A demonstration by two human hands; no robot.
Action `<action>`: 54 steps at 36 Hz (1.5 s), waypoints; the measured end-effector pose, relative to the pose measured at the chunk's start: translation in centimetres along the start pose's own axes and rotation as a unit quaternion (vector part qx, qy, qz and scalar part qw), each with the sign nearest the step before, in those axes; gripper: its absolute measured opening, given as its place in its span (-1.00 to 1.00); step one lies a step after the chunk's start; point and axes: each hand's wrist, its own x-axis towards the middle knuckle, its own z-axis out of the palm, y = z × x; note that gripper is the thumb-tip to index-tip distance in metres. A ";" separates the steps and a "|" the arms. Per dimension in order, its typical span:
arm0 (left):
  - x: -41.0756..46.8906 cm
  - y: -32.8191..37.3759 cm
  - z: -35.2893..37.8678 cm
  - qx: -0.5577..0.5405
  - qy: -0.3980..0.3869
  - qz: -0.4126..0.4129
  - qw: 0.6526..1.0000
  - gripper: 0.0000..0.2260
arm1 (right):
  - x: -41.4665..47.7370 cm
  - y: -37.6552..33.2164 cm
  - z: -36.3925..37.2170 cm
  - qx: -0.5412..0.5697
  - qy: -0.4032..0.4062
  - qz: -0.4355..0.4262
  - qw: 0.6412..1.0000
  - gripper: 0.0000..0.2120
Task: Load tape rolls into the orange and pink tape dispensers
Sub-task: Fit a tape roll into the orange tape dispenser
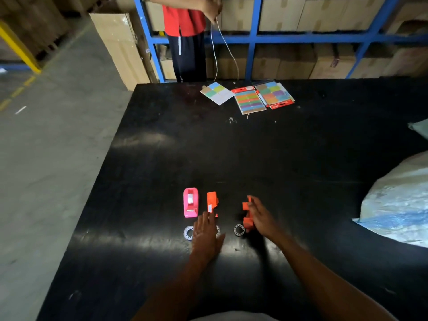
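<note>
A pink tape dispenser (pixel 190 202) stands on the black table (pixel 231 147), with an orange dispenser (pixel 212 201) right beside it. A second orange dispenser (pixel 247 217) lies tilted further right, and my right hand (pixel 262 220) wraps its right side, blurred. Three clear tape rolls lie in a row below them: the left roll (pixel 188 232), a middle roll (pixel 218 230) mostly hidden under my left hand, and the right roll (pixel 239 230). My left hand (pixel 206 236) is flat, palm down, its fingertips reaching the foot of the first orange dispenser.
Packs of coloured sticky notes (pixel 251 100) lie near the far table edge. A large white sack (pixel 398 200) bulges over the right side. A person in a red shirt (pixel 184 22) stands beyond the far edge holding a string. The table's left edge drops to concrete floor.
</note>
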 end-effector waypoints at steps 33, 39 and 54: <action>2.5 -0.6 -8.9 -0.222 -0.098 0.077 0.967 -0.61 | -4.1 -5.3 4.2 -0.039 -0.091 -0.112 0.989 -0.60; 2.8 -0.9 -9.9 -0.253 -0.086 0.046 0.962 -0.67 | -3.9 -6.3 5.0 -0.001 -0.065 -0.132 0.989 -0.75; 6.1 -1.0 -11.6 -0.324 -0.142 0.061 0.933 -0.79 | -1.5 -6.1 6.8 0.126 -0.007 -0.096 0.987 -0.76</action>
